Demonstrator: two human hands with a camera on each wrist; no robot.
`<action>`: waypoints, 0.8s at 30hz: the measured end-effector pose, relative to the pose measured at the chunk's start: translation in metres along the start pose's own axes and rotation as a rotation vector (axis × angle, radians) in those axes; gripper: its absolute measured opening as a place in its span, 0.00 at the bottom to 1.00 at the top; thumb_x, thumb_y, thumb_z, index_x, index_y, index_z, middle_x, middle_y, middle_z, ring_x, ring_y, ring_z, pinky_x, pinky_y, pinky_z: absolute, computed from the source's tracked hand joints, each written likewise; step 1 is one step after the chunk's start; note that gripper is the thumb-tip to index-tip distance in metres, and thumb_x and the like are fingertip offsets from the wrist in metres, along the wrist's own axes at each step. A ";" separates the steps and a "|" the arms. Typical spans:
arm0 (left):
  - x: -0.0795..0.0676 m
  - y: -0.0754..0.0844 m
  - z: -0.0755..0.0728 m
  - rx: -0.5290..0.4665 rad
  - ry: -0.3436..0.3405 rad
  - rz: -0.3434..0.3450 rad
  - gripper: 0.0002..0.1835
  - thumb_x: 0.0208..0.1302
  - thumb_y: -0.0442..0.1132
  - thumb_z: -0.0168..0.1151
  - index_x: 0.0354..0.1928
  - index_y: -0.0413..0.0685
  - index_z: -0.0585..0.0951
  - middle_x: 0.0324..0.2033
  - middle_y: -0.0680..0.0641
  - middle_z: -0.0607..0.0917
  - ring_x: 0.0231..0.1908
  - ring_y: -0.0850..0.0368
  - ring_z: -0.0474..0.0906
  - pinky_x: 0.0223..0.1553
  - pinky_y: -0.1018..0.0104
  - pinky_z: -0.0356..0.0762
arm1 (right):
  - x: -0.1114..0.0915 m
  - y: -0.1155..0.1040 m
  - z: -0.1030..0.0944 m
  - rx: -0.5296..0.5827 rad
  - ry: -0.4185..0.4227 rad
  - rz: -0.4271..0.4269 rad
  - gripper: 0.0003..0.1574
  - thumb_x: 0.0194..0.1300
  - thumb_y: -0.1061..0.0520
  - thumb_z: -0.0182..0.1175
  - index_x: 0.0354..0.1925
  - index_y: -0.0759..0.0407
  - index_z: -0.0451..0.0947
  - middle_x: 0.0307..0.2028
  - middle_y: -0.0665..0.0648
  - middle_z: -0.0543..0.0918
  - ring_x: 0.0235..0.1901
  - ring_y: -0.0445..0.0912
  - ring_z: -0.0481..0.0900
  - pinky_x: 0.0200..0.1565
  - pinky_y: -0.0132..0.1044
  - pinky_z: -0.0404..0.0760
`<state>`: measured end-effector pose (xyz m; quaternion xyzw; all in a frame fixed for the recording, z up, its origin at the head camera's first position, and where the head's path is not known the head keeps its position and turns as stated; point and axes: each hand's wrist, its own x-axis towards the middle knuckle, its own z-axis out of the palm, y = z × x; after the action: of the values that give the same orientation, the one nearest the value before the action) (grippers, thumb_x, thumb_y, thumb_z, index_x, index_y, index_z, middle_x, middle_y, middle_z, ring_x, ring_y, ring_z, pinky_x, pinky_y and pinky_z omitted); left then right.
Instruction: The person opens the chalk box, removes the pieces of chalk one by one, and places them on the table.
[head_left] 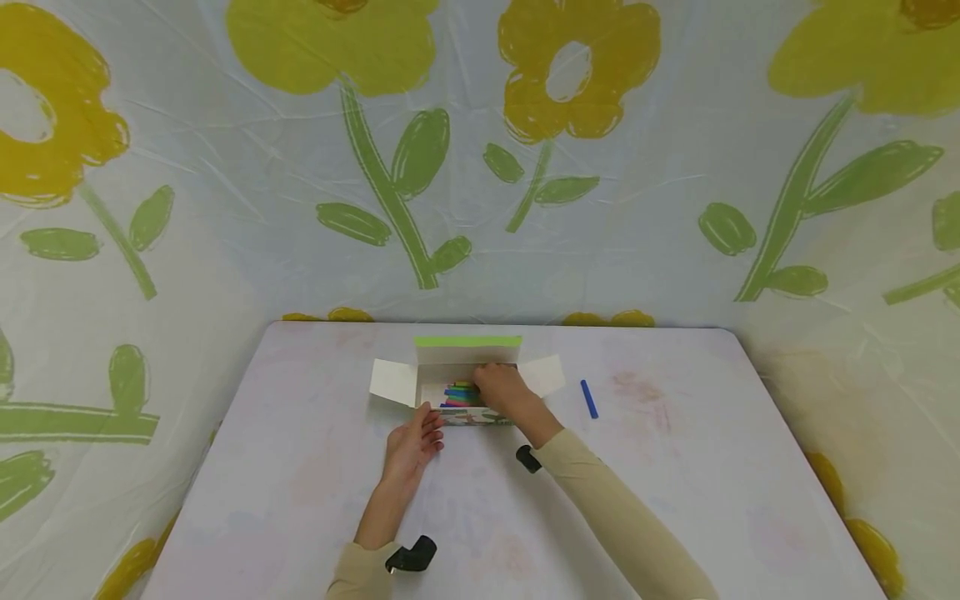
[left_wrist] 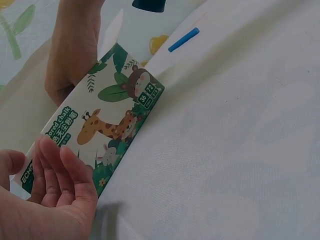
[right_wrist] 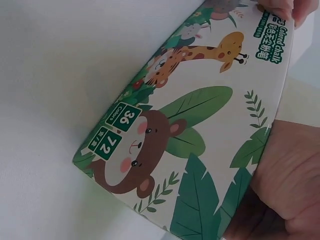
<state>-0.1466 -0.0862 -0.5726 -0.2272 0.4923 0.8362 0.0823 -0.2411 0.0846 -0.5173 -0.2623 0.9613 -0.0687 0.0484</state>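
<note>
1. The left hand (head_left: 411, 446) holds the chalk box (head_left: 474, 417) at its front left corner, this grip pinching: thumb by the top edge, bent fingers against the printed front.
2. The right hand (head_left: 504, 390) reaches into the box's right half; its fingertips are hidden, so I cannot tell whether that grip is spread or pinching.
3. The box stands toward the far edge of the surface (head_left: 750, 483), side flaps folded outward, green-edged lid raised behind; colored chalk sticks (head_left: 459, 394) lie inside.
4. A blue stick (head_left: 589, 400) lies apart, right of the box.
5. Pale cloth (head_left: 645, 208) with yellow flowers and green leaves surrounds the back and sides.
</note>
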 end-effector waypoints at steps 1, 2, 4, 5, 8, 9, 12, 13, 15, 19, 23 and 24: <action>0.000 0.000 0.000 -0.002 -0.006 0.002 0.24 0.74 0.53 0.63 0.46 0.34 0.81 0.33 0.49 0.85 0.30 0.60 0.78 0.35 0.69 0.80 | 0.000 0.000 0.000 -0.001 -0.001 -0.001 0.09 0.68 0.66 0.65 0.29 0.61 0.82 0.28 0.57 0.82 0.28 0.48 0.76 0.35 0.47 0.81; 0.000 0.000 0.000 -0.004 -0.011 0.005 0.24 0.74 0.53 0.63 0.47 0.34 0.81 0.33 0.49 0.85 0.30 0.60 0.78 0.35 0.70 0.80 | 0.000 0.000 -0.001 0.007 -0.005 -0.003 0.09 0.68 0.66 0.65 0.29 0.61 0.81 0.27 0.56 0.81 0.28 0.48 0.75 0.35 0.46 0.80; 0.000 0.000 0.001 -0.006 -0.013 0.006 0.23 0.74 0.52 0.63 0.48 0.34 0.81 0.33 0.50 0.85 0.30 0.60 0.78 0.35 0.70 0.80 | -0.001 0.001 -0.002 0.033 -0.019 -0.007 0.10 0.67 0.65 0.67 0.28 0.60 0.79 0.26 0.55 0.78 0.28 0.47 0.73 0.35 0.45 0.78; 0.000 0.001 0.001 -0.005 -0.014 0.007 0.24 0.74 0.52 0.63 0.48 0.33 0.80 0.34 0.50 0.85 0.31 0.60 0.78 0.35 0.70 0.80 | 0.000 0.001 -0.002 0.047 -0.029 -0.010 0.10 0.67 0.65 0.68 0.29 0.60 0.79 0.26 0.54 0.77 0.28 0.47 0.71 0.35 0.44 0.77; -0.001 0.002 0.001 0.000 -0.014 0.010 0.25 0.74 0.52 0.63 0.51 0.31 0.79 0.34 0.50 0.85 0.31 0.61 0.78 0.35 0.70 0.79 | 0.001 0.003 -0.003 0.075 -0.051 -0.028 0.10 0.67 0.64 0.69 0.29 0.60 0.79 0.26 0.54 0.77 0.28 0.46 0.71 0.35 0.43 0.77; -0.001 0.002 0.001 0.004 -0.015 0.011 0.25 0.75 0.52 0.62 0.51 0.31 0.79 0.34 0.50 0.85 0.31 0.61 0.78 0.35 0.70 0.79 | 0.002 0.003 -0.003 0.085 -0.061 -0.036 0.10 0.66 0.64 0.69 0.28 0.60 0.79 0.26 0.54 0.78 0.28 0.46 0.72 0.35 0.43 0.77; -0.003 0.004 0.002 0.008 -0.010 0.010 0.26 0.75 0.51 0.61 0.53 0.30 0.78 0.33 0.50 0.84 0.31 0.61 0.78 0.35 0.70 0.79 | 0.003 0.005 -0.005 0.116 -0.092 -0.048 0.10 0.66 0.64 0.70 0.28 0.60 0.81 0.27 0.55 0.80 0.29 0.46 0.74 0.36 0.44 0.78; -0.003 0.005 0.002 0.012 -0.012 0.011 0.26 0.76 0.51 0.61 0.53 0.30 0.77 0.33 0.50 0.84 0.31 0.62 0.78 0.35 0.70 0.79 | 0.004 0.006 -0.005 0.124 -0.103 -0.048 0.09 0.66 0.64 0.70 0.28 0.60 0.82 0.27 0.55 0.81 0.29 0.46 0.75 0.36 0.44 0.78; -0.003 0.005 0.003 0.007 -0.009 0.011 0.26 0.76 0.51 0.61 0.53 0.30 0.77 0.33 0.50 0.84 0.31 0.61 0.78 0.35 0.70 0.79 | 0.005 0.007 -0.005 0.145 -0.118 -0.043 0.08 0.66 0.64 0.70 0.29 0.60 0.83 0.28 0.55 0.81 0.30 0.46 0.76 0.37 0.44 0.79; -0.002 0.004 0.004 0.002 0.000 0.013 0.24 0.75 0.51 0.61 0.51 0.31 0.78 0.33 0.50 0.84 0.30 0.61 0.77 0.35 0.70 0.79 | 0.006 0.008 -0.003 0.177 -0.123 -0.038 0.07 0.65 0.63 0.71 0.31 0.59 0.82 0.29 0.54 0.81 0.30 0.46 0.75 0.37 0.43 0.77; -0.003 0.002 0.003 0.004 0.008 0.016 0.24 0.75 0.52 0.62 0.49 0.32 0.79 0.34 0.50 0.84 0.31 0.61 0.77 0.35 0.69 0.79 | 0.007 0.010 0.002 0.225 -0.120 -0.080 0.05 0.66 0.59 0.72 0.37 0.59 0.84 0.29 0.53 0.81 0.30 0.46 0.73 0.36 0.42 0.74; -0.003 0.002 0.003 0.005 0.010 0.016 0.24 0.75 0.52 0.62 0.49 0.32 0.79 0.34 0.49 0.84 0.31 0.60 0.78 0.35 0.69 0.79 | 0.007 0.010 0.003 0.240 -0.117 -0.095 0.05 0.66 0.59 0.72 0.38 0.58 0.85 0.30 0.53 0.81 0.30 0.45 0.74 0.36 0.41 0.74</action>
<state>-0.1458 -0.0841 -0.5683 -0.2274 0.4964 0.8345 0.0737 -0.2521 0.0893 -0.5219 -0.3032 0.9283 -0.1697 0.1322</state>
